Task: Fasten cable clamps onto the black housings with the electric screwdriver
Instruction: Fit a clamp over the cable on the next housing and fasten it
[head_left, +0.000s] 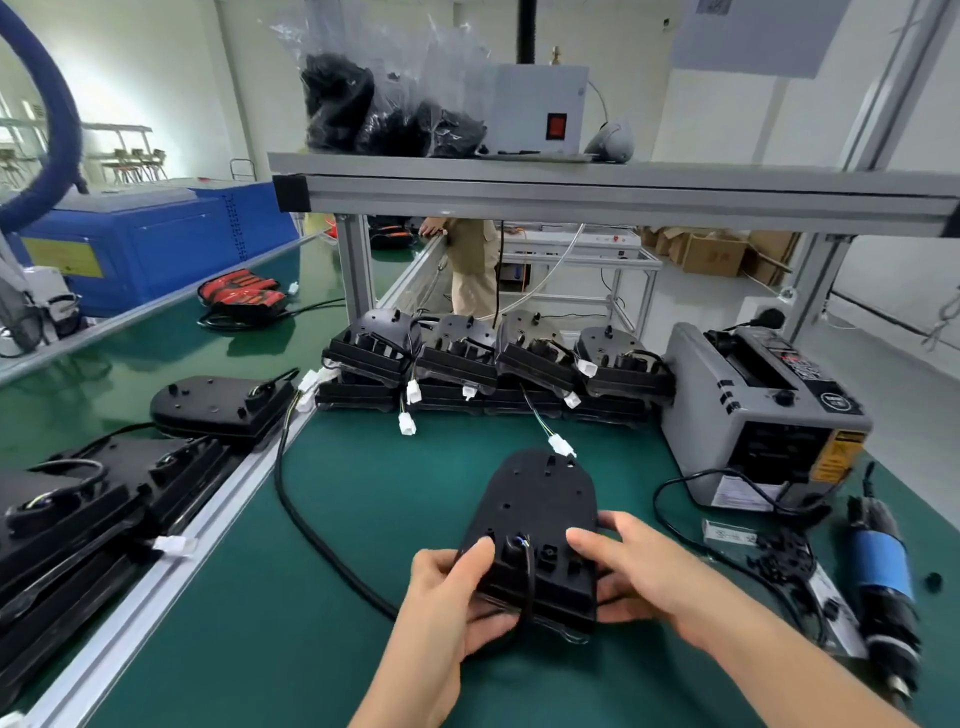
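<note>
Containers first: up on the shelf (571, 174) over the bench, a heap of clear plastic bags (374, 109) is sitting at the left, stuffed with black parts, too bunched up to count. A grey box with a red switch (530, 104) is standing just right of them. Down on the green bench (363, 519), at the near right, one small clear bag (727, 535) is lying flat with small black parts (779, 558) spilling out beside it. I can't count those either. A few cardboard boxes (711, 252) are sitting on the floor far right.

Now the counts. One black housing (540, 509) is lying near centre on the bench, and both hands are gripping its near end. The left hand (452, 592) is holding it with the thumb on top and fingers curled underneath. The right hand (639, 577) is clamping the right side, thumb on top too.

Along the far edge, four more housings (498, 353) are sitting in a row on top of a lower layer I can't count, with white connectors (562, 446) dangling off them. One electric screwdriver (883, 582) is lying at the near right, well apart from the hands. One grey tape dispenser (753, 415) is standing far right. On the conveyor (104, 374) to the left, one lone housing (218, 410) is lying beside a near pile of housings (78, 519).
</note>
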